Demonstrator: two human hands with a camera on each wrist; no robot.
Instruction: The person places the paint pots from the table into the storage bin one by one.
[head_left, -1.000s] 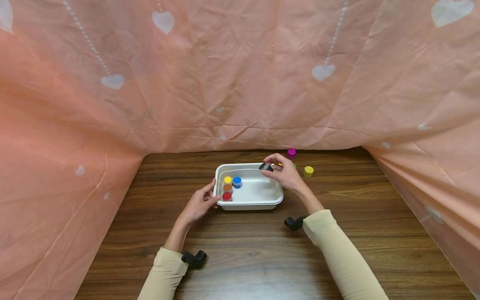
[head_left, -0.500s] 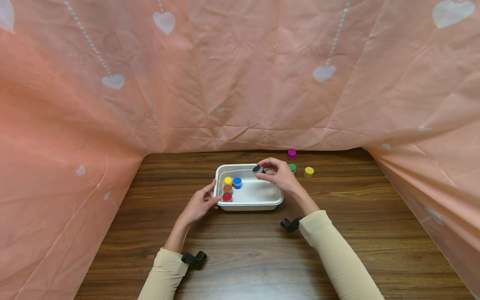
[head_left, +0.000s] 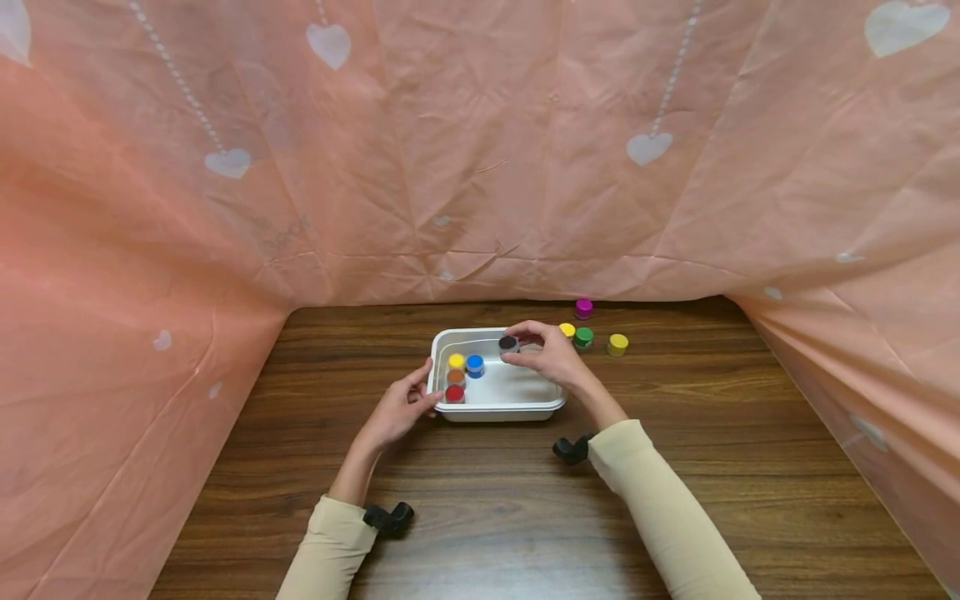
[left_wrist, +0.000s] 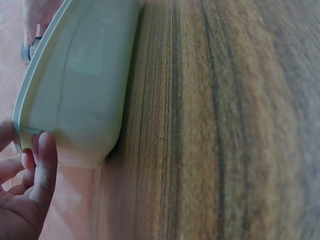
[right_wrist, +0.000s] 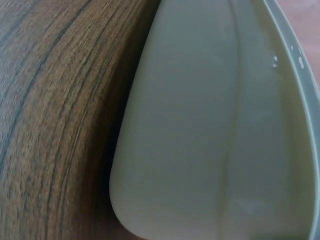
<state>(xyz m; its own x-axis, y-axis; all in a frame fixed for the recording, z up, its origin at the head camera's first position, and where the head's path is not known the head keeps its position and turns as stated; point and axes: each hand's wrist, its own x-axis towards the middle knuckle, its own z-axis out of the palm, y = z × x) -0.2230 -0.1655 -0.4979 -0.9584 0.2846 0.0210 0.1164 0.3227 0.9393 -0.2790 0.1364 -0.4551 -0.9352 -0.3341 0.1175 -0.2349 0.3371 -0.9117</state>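
Observation:
A white plastic tray [head_left: 498, 407] stands on the wooden table. My left hand [head_left: 396, 410] grips its left end, thumb at the rim and fingers against the outer wall, as the left wrist view also shows. Over the tray's back right part, my right hand [head_left: 551, 357] pinches a small black-lidded paint pot [head_left: 508, 343] between thumb and fingers, lid up. Inside, at the left, are a yellow pot [head_left: 456, 361], a brown-orange pot [head_left: 455, 378] and a red pot [head_left: 454, 393] in a row, with a blue pot [head_left: 475, 365] beside the yellow one. The right wrist view shows only tray wall and table.
Behind the tray's right end stand a magenta pot [head_left: 583, 308], a green pot [head_left: 583, 337] and a yellow-lidded pot [head_left: 617, 343]. Another yellow lid [head_left: 567, 331] shows partly behind my right hand. A pink curtain [head_left: 480, 208] borders the table at the back and sides.
My right hand has carried the black-lidded pot left and slightly down over the tray, turning it from tilted to upright. The left hand has stayed at the rim.

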